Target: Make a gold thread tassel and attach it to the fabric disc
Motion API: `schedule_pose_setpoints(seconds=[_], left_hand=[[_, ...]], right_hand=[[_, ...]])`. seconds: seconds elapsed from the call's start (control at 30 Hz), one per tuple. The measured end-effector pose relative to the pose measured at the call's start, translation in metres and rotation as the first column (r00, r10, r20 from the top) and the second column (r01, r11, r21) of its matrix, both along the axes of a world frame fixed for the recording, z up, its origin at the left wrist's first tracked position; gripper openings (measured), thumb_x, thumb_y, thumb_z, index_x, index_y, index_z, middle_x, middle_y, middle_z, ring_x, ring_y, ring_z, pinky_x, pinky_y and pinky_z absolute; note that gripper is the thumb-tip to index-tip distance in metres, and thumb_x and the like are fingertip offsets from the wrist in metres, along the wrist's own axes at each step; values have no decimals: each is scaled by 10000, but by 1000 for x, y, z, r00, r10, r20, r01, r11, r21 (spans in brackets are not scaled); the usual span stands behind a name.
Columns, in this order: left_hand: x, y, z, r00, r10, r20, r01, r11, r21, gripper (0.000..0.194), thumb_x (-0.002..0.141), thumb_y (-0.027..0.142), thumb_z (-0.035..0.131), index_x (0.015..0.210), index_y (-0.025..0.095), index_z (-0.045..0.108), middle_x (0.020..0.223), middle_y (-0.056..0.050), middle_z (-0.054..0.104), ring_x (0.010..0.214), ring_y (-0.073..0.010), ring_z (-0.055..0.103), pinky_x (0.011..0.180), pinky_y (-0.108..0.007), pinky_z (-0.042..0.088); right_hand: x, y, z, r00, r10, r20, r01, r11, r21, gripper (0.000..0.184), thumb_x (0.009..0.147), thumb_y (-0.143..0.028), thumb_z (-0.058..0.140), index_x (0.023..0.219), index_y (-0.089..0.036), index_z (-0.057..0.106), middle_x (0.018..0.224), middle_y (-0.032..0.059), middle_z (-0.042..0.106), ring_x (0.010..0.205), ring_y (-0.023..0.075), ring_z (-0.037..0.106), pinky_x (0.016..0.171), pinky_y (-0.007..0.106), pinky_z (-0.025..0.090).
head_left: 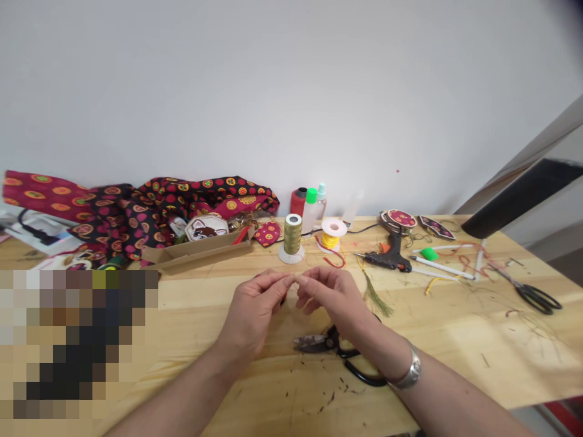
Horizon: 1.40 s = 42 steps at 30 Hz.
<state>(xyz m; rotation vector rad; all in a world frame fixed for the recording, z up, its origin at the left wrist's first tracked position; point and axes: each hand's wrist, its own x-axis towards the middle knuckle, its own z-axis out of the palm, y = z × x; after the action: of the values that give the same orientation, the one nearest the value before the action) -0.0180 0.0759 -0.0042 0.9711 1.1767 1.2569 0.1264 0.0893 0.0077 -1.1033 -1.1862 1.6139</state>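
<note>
My left hand and my right hand meet above the table, thumbs and forefingers pinched tip to tip. Whatever they hold between the fingertips is too small to make out. A bit of something red and dark peeks out under my left fingers, mostly hidden. Below my right hand lie black-handled scissors, their blades pointing left and part of the handles covered by my wrist. Just beyond my fingers stands a spool of olive-green thread. A green tassel rests to the right of my right hand.
Behind are a yellow cord spool, bottles and a red spool. A glue gun, white sticks and more scissors lie right. Patterned fabric and a cardboard box lie left; the lower left is pixelated.
</note>
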Motion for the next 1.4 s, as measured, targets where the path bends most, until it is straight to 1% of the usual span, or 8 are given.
schedule_pose_setpoints(seconds=[0.13, 0.3, 0.53, 0.87, 1.0, 1.2, 1.27, 1.4], left_hand=[[2, 0, 3, 1000, -20, -20, 20, 1000, -18, 175, 685, 333, 731, 697, 160, 753, 565, 37, 474, 502, -77, 298, 470, -238, 229], [3, -3, 7, 994, -74, -75, 75, 997, -2, 196, 685, 352, 722, 663, 159, 750, 556, 31, 470, 502, -84, 295, 477, -246, 228], [2, -2, 3, 992, -109, -70, 107, 994, -27, 186, 673, 352, 721, 669, 170, 756, 512, 40, 448, 487, -84, 270, 474, -245, 213], [4, -5, 2, 991, -132, -27, 131, 991, -17, 192, 698, 354, 720, 749, 174, 765, 581, 40, 454, 498, -74, 282, 462, -234, 208], [5, -3, 4, 998, -54, 34, 55, 998, -33, 213, 680, 343, 733, 791, 163, 759, 657, 20, 507, 500, -64, 340, 459, -224, 239], [0, 0, 4, 974, 223, 46, -225, 974, 31, 284, 683, 341, 736, 897, 154, 736, 587, 38, 491, 487, -64, 346, 450, -212, 251], [-2, -1, 4, 985, 171, 33, -173, 983, 66, 300, 722, 336, 712, 963, 158, 725, 561, 44, 475, 485, -64, 347, 456, -212, 254], [0, -5, 5, 994, -106, 29, 106, 994, 16, 313, 800, 349, 639, 1025, 144, 713, 480, 54, 423, 461, -66, 339, 455, -221, 236]], right_hand=[[5, 6, 1, 992, -99, 77, 89, 987, 133, 205, 682, -337, 717, 792, -165, 700, 686, -3, 646, 611, 104, 555, 578, 232, 455], [7, 10, -3, 996, -66, 60, 57, 988, 141, 101, 663, -283, 720, 699, -189, 710, 667, -11, 667, 632, 122, 564, 668, 273, 450], [9, 12, -2, 988, -57, 145, 23, 975, 223, 108, 666, -272, 706, 625, -179, 669, 610, -8, 636, 591, 126, 540, 615, 270, 431], [15, 10, 0, 940, -103, 326, -61, 887, 457, 135, 771, -232, 595, 643, -191, 588, 616, -19, 575, 600, 127, 495, 589, 253, 388], [17, 12, 1, 934, -140, 328, -40, 873, 486, 144, 800, -259, 587, 672, -193, 585, 622, -21, 559, 604, 127, 476, 583, 250, 376], [18, 12, 6, 921, -208, 331, -20, 822, 570, 149, 807, -222, 581, 661, -197, 564, 620, -17, 558, 601, 130, 480, 587, 257, 376], [18, 11, 7, 914, -215, 345, -47, 788, 614, 163, 816, -212, 577, 655, -198, 554, 632, -11, 560, 619, 135, 491, 608, 264, 387], [16, 6, 7, 906, -212, 367, -108, 721, 684, 167, 838, -183, 560, 672, -192, 556, 684, 8, 572, 671, 140, 515, 651, 271, 407]])
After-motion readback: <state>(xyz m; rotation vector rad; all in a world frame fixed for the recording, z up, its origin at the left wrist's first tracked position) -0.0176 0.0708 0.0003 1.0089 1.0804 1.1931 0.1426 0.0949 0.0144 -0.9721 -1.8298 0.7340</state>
